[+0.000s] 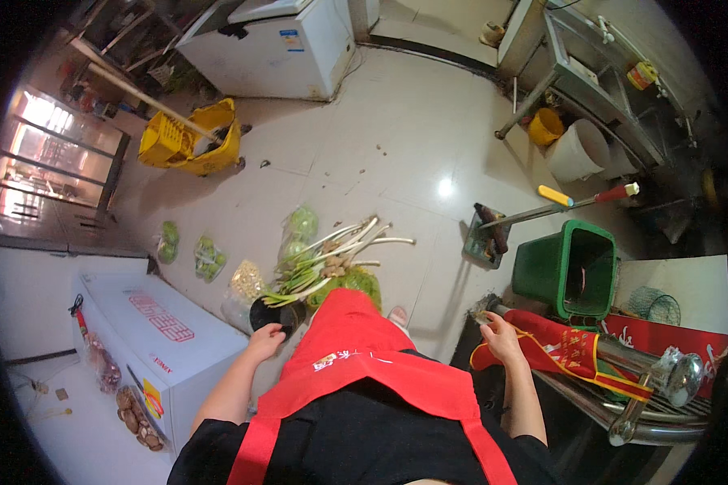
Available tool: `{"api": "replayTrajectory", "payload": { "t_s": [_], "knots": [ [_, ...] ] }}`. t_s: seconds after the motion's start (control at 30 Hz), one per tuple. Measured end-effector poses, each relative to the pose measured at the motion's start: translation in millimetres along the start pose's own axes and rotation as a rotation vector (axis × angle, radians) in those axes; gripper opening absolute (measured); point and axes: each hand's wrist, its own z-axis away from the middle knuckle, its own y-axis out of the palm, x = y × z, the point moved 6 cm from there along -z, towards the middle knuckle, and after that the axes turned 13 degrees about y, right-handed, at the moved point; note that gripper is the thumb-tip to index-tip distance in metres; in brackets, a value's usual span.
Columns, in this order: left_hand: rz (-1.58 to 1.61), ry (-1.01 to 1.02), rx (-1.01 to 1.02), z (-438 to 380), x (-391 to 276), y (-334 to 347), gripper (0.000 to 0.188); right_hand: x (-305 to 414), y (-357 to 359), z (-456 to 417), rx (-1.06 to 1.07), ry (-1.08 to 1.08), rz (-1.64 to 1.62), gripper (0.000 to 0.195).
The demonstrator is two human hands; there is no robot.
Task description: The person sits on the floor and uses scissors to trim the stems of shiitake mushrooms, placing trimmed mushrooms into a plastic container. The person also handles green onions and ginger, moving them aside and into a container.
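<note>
My left hand (269, 341), fingers curled, is over the near edge of a dark round container (267, 316); whether it grips the edge is unclear. My right hand (502, 339) is raised beside a metal rack, near a red apron with yellow trim (549, 345). Its fingertips are close together by a small pale thing (480, 316), too small to identify or tell if held. Before me on the floor lie long green onions (315, 267), ginger root (335, 265), a bag of green vegetables (352, 282), bagged round green vegetables (301, 227) and a bag of pale peeled pieces (247, 279).
A white chest freezer (151, 327) at left bears bagged mushrooms (138, 418). Two bags of green produce (209, 257) lie beyond it. A yellow mop bucket (218, 154) stands farther off. A green bin (537, 273), long-handled dustpan (482, 245) and tubular metal rack (661, 433) stand right.
</note>
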Motion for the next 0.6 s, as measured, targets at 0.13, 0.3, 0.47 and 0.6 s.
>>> {"api": "replayTrajectory", "payload": {
  "t_s": [0.13,0.3,0.47,0.6],
  "knots": [
    [0.031,-0.127,-0.007,-36,43,16,0.044,37,-34,-34,0.017,-0.056,-0.175,0.045],
    [0.137,-0.142,0.068,-103,-41,10,0.041,121,-97,-77,0.158,-0.125,-0.122,0.046],
    [0.127,-0.094,0.012,-209,-82,3,0.041,218,-154,-158,0.151,-0.266,-0.283,0.047],
    [0.087,-0.035,-0.011,-313,-140,-19,0.033,308,-199,-239,0.178,-0.317,-0.226,0.044]
  ]
}}
